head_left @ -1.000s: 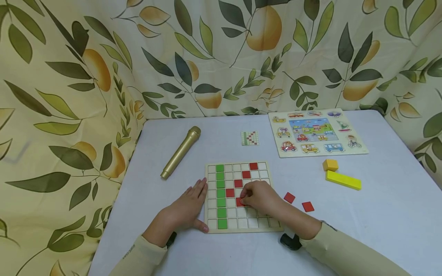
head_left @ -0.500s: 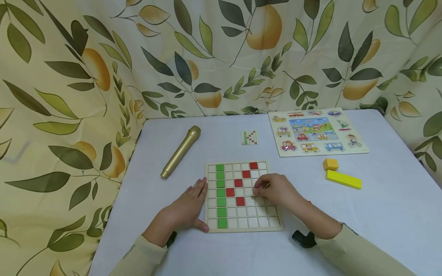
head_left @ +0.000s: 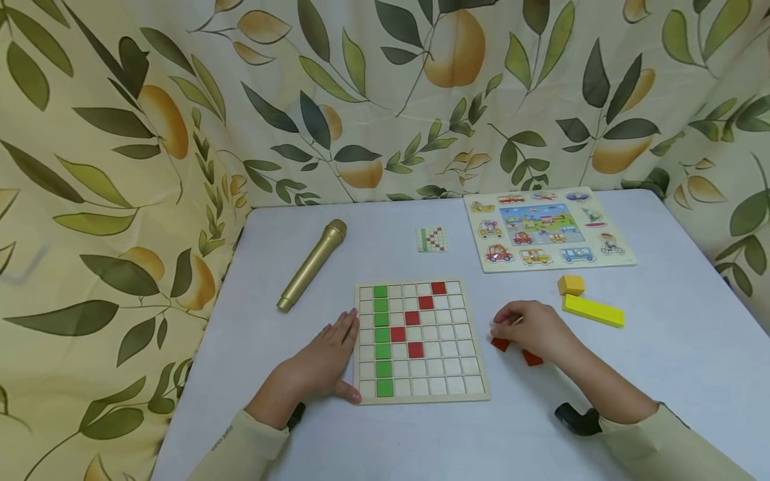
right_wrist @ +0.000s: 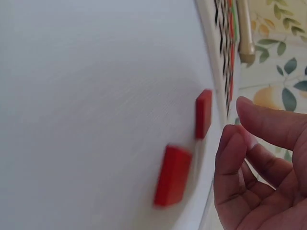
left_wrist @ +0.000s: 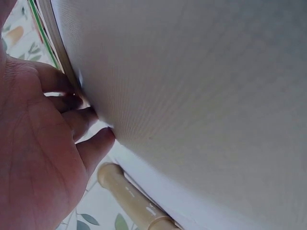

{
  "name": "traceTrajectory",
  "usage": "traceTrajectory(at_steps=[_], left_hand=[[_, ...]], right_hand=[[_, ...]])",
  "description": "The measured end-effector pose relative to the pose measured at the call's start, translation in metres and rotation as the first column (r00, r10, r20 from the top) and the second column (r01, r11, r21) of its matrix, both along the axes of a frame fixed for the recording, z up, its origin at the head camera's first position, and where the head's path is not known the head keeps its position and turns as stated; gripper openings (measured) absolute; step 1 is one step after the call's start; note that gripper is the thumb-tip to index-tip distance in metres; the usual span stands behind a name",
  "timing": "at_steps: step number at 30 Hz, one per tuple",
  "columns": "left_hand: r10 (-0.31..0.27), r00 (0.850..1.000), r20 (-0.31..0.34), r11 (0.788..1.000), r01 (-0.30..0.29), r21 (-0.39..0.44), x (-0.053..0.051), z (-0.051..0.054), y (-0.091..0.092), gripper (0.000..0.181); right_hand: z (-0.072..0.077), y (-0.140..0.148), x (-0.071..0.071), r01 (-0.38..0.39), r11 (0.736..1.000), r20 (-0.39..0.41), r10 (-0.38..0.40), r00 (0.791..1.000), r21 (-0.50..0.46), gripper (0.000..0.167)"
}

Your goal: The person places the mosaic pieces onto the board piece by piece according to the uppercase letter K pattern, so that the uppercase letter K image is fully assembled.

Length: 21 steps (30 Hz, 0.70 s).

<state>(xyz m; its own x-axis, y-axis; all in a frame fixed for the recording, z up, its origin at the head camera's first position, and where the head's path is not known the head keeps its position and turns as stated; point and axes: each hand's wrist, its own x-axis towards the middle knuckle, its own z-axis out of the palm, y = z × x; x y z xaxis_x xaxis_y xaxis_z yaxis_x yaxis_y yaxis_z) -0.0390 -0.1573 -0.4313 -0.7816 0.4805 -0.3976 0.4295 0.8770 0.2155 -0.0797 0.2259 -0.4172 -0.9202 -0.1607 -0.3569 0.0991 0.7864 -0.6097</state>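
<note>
A wooden grid board lies on the table, with a column of green tiles and several red tiles set in its squares. Flat along the board's left edge, my left hand rests with straight fingers and touches the rim. My right hand hovers just right of the board, over two loose red tiles. In the right wrist view its thumb and bent fingers are apart, and nothing is between them. From the head, that hand partly covers both loose tiles.
A gold microphone lies left of the board. Behind the board is a small pattern card. A picture puzzle board stands back right, with an orange cube and a yellow bar in front of it.
My right hand has left the red tile on the board and moved right to the loose red tiles. The left hand has stayed at the board's edge.
</note>
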Motion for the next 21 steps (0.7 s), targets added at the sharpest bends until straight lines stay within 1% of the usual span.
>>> traceTrajectory(at_steps=[4,8,15,21], left_hand=[[0.006,1.0,0.005,1.0,-0.006,0.004,0.0,0.0,-0.001,0.135],[0.001,1.0,0.003,1.0,-0.001,0.004,0.0,0.0,-0.002,0.135],[-0.004,1.0,-0.002,1.0,0.004,0.012,0.0,-0.004,-0.003,0.135],[-0.012,1.0,-0.009,1.0,0.013,0.011,-0.001,-0.005,-0.003,0.135]], right_hand=[[-0.004,0.007,0.003,0.01,1.0,0.01,-0.01,1.0,0.028,0.027],[-0.005,0.009,0.006,0.004,0.999,0.013,-0.005,1.0,0.045,0.027],[-0.007,0.006,0.011,-0.003,0.999,0.008,0.003,1.0,0.033,0.032],[-0.01,0.001,0.014,-0.008,1.0,0.004,0.008,1.0,0.028,0.027]])
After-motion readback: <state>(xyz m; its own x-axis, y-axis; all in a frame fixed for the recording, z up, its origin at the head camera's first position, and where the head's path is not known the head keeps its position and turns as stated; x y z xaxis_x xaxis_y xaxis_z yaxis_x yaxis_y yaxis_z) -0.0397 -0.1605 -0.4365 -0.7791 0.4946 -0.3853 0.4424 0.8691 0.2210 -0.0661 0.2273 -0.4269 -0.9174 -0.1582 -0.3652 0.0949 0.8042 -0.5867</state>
